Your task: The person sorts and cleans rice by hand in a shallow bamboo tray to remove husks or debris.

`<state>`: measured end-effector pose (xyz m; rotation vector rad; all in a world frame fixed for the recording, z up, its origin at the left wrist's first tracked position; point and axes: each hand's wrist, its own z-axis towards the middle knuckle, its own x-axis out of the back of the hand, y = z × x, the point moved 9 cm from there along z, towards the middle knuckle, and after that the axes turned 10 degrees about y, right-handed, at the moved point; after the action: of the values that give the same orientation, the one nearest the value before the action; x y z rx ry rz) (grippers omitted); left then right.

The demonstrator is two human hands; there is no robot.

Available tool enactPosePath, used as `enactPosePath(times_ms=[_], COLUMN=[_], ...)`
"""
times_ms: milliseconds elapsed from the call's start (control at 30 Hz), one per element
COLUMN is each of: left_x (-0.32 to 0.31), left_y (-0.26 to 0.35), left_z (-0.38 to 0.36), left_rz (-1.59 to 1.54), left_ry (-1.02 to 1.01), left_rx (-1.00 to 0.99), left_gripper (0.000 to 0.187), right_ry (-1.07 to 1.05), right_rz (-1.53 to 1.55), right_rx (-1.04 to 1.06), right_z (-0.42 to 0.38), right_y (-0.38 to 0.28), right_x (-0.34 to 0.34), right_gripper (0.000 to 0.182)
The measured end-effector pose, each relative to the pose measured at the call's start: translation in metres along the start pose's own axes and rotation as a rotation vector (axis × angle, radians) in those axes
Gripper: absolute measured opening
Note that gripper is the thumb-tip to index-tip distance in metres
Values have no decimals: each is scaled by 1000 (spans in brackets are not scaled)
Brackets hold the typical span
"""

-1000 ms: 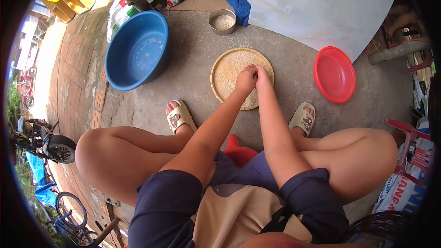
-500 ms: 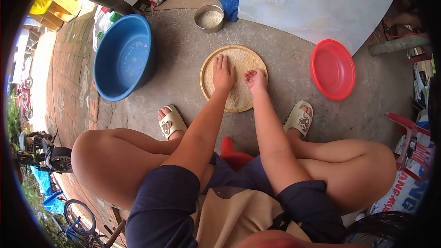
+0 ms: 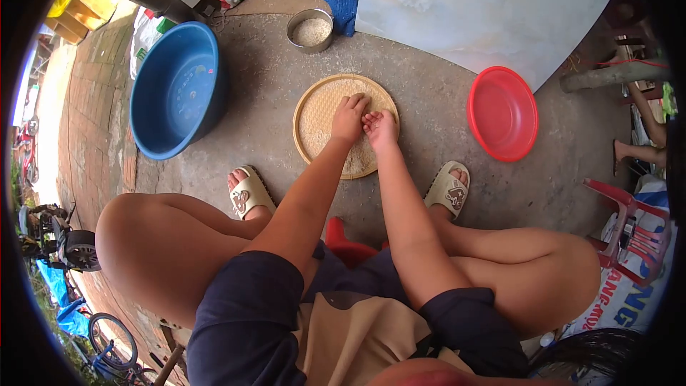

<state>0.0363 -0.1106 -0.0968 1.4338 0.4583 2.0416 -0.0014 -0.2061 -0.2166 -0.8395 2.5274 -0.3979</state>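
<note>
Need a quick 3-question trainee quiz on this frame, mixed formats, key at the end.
1. True or false: both hands rest on the round woven tray.
2. The left hand and right hand are: A) far apart B) close together C) off the tray.
3. What colour is the plate on the ground?

Key: 1 true; 2 B; 3 red.
</note>
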Motion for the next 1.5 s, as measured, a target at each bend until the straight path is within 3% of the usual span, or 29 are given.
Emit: enactPosePath(times_ms=[333,400,433,467,533,567,633,667,800,867,933,1000,1067,1133,1200,1267,1300,1367,1500], left_x=[12,28,27,28,1,3,46,53,47,26,40,43,38,48,34,25,19,9,10], left_y=[-27,-45,-70,-78,-131,-134,-111,-101,-29,-8,-19,-50,-72,-66,-57,-23,-18,7,9], left_z=[-16,-11,-16,-8,-36,-31,11,18,45,33,32,31,24,27,16,4,-5,-27,-45], left_rz=[-37,-80,-224,-223,-1184,-1179,-1144,-1138,-881,-558,-262,-257,-241,-60,8,136,133,147,-26], left_ry=[-102,-44,-76,-74,295,297,333,333,-33,-361,-144,19,-60,-75,-162,-29,-38,-47,-175], left_rx=[33,158,518,518,1436,1436,1063,1063,662,476,455,513,569,412,386,35,35,-167,-96], left_gripper=[15,16,12,12,12,12,17,17,14,18,19,20,23,31,41,42,42,35,27], right_ry=[-79,-84,-96,-109,-118,-124,-136,-145,-193,-179,-161,-56,-30,-11,-21,-29,-36,-49,-127], right_rz=[4,8,14,20,27,35,41,45,69,100,128,140,140,141,144,130,111,92,7], right_rx=[27,18,17,15,36,55,46,42,-5,-6,-5,9,10,11,-3,-6,-9,-2,14], right_z=[-9,-12,-14,-16,-21,-23,-24,-24,-22,-17,-13,-7,6,10,12,7,6,2,1], right_y=[-3,-3,-4,-4,-7,-7,-7,-8,-8,-7,-6,-4,0,1,1,-1,0,-1,-2], right_x=[-6,-7,-9,-10,-13,-14,-16,-17,-20,-19,-18,-8,-2,0,0,-3,-3,-2,-5], right_gripper=[30,31,32,33,37,41,42,44,40,37,35,29,28,27,27,28,29,30,30])
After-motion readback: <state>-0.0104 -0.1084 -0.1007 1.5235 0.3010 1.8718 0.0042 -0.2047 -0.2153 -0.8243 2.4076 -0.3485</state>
